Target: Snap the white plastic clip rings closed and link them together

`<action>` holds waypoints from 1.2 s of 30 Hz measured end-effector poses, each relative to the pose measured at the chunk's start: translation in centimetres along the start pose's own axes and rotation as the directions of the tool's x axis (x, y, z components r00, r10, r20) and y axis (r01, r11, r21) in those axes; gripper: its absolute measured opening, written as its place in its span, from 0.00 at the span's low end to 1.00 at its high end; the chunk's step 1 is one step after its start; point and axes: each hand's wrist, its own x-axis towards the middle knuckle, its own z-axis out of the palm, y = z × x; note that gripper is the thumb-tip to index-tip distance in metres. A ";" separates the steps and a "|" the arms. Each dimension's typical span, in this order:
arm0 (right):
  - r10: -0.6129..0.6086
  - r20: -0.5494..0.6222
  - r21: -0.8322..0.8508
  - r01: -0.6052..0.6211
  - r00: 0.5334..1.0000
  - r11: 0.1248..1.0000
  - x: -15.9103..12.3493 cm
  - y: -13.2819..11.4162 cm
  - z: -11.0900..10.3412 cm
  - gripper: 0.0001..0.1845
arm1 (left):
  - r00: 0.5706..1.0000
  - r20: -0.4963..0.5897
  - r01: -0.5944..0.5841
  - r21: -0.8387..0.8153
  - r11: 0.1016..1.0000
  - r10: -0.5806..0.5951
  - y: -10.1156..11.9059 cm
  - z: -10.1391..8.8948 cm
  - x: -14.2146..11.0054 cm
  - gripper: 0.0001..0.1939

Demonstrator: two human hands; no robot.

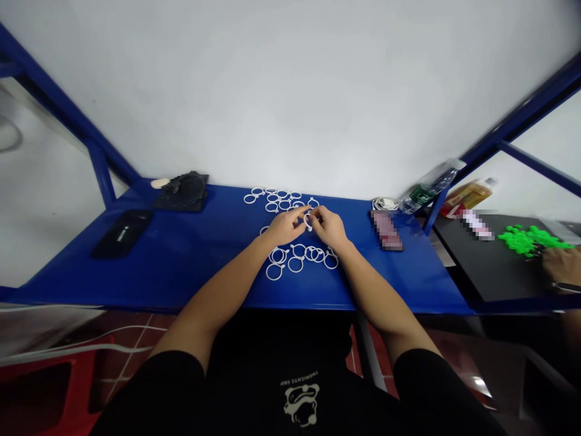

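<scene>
Near the middle of the blue table (pixel 236 266), my two hands meet over a white plastic ring (pixel 308 223) with a small knob on its rim. My right hand (pixel 330 226) is closed, pinching this ring between thumb and fingers. From the other side my left hand (pixel 284 227) reaches to the ring's edge, its index finger stretched out and its thumb apart from it. Loose white rings of the same sort lie behind my hands, such as one ring (pixel 272 207), and in front of them, such as another ring (pixel 274 279). My fingers partly hide the held ring.
On the left lie a black phone-like slab (pixel 121 234) and a crumpled black bag (pixel 184 191). To the right are a blurred-out phone (pixel 387 230), a coiled white cable (pixel 385 204) and a plastic bottle (pixel 431 186). Beyond, another person's hand (pixel 563 265) is by green pieces (pixel 526 240).
</scene>
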 end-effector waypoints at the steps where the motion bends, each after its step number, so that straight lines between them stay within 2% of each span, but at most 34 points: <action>1: 0.012 0.005 0.010 -0.012 1.000 1.000 0.0 0.0 0.1 0.07 | 1.000 -0.011 -0.026 0.015 1.000 0.026 -0.1 -0.1 0.0 0.26; 4: 0.023 0.021 0.035 -0.024 1.000 0.999 0.0 0.2 0.3 0.08 | 0.991 -0.048 -0.119 0.075 0.990 0.123 -0.3 -0.7 0.1 0.15; 7: -0.006 -0.030 0.064 0.007 1.000 0.998 0.0 0.4 0.4 0.12 | 0.992 -0.058 -0.108 0.124 0.986 0.116 -0.5 -1.2 0.2 0.09; 10: -0.072 -0.049 0.116 0.077 0.996 0.990 -0.1 0.3 0.2 0.18 | 0.996 -0.068 -0.049 0.164 0.985 0.061 -0.6 -1.5 0.3 0.09; 15: -0.174 0.094 0.142 0.159 0.980 0.977 -0.2 -0.2 -0.2 0.20 | 0.994 -0.071 -0.064 0.213 0.975 0.080 -0.7 -1.4 0.3 0.12; 21: -0.150 0.095 0.146 0.135 0.984 0.980 0.0 0.2 0.1 0.19 | 0.989 -0.062 -0.118 0.209 0.971 0.133 -0.6 -1.2 0.1 0.15; 36: -0.172 0.115 0.169 0.151 0.978 0.974 -0.1 0.5 0.1 0.12 | 0.990 -0.043 -0.125 0.202 0.971 0.136 -0.7 -1.2 0.0 0.17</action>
